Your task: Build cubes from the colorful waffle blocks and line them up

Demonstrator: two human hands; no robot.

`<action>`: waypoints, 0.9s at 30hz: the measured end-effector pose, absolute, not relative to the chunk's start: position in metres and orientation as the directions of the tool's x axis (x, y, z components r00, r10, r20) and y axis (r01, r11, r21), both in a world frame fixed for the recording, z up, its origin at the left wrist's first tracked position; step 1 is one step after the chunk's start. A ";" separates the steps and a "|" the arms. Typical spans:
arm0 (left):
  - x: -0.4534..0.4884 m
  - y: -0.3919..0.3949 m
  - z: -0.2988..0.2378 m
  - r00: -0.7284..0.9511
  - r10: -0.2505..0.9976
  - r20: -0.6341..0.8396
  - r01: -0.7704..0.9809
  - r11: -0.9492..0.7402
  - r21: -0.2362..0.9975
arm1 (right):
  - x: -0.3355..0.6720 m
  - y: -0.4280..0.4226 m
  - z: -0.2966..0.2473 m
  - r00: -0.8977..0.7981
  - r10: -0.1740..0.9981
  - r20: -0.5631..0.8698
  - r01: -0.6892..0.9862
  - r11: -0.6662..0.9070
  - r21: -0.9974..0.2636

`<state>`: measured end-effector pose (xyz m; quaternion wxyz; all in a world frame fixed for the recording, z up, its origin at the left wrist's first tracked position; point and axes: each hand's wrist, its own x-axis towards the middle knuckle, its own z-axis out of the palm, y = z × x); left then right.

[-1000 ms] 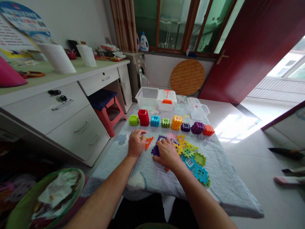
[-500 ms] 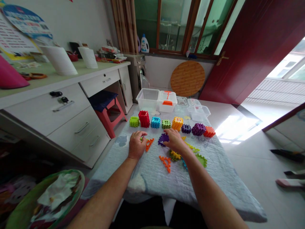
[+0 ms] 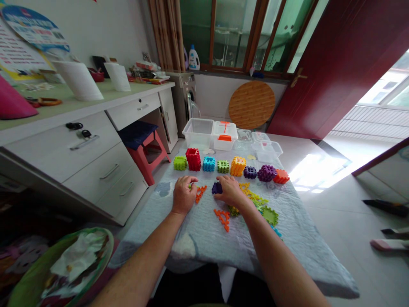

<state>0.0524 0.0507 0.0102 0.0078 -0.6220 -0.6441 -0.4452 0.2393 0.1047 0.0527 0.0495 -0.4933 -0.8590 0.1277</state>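
Observation:
Low over the cloth, my left hand [image 3: 184,194] curls its fingers around a light green piece [image 3: 191,186], of which only a sliver shows. Close beside it lies an orange triangular interlocking piece [image 3: 201,193]. My right hand [image 3: 230,190] grips a dark purple interlocking block piece [image 3: 217,188], mostly covered by the fingers. Nearer to me is another orange triangle piece [image 3: 223,219]. Yellow pieces [image 3: 254,195], a green piece [image 3: 270,215] and a blue piece [image 3: 276,231] lie right of my right forearm, which partly hides the pile.
A row of assembled blocks, among them a red block [image 3: 193,160] and a yellow block [image 3: 238,166], runs across the table. Behind stand an open clear bin [image 3: 198,133] and a lidded box [image 3: 225,136]. A stool [image 3: 145,149] stands left of the table [image 3: 306,260].
My right hand has shifted slightly left and covers more of the purple piece. The forearm has moved off the yellow and blue pieces on the right. My left hand stays in place.

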 end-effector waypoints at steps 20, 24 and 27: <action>0.052 0.051 0.010 -0.212 0.791 0.573 0.811 -0.185 0.555 | 0.226 0.104 0.056 -0.502 0.862 -0.075 0.862 0.490 -0.132; 0.052 0.051 0.010 -0.212 0.794 0.570 0.809 -0.184 0.558 | 0.228 0.102 0.060 -0.537 0.842 -0.055 0.839 0.525 -0.146; 0.052 0.051 0.009 -0.210 0.792 0.573 0.804 -0.194 0.562 | 0.242 0.100 0.068 -0.585 0.811 0.003 0.795 0.575 -0.193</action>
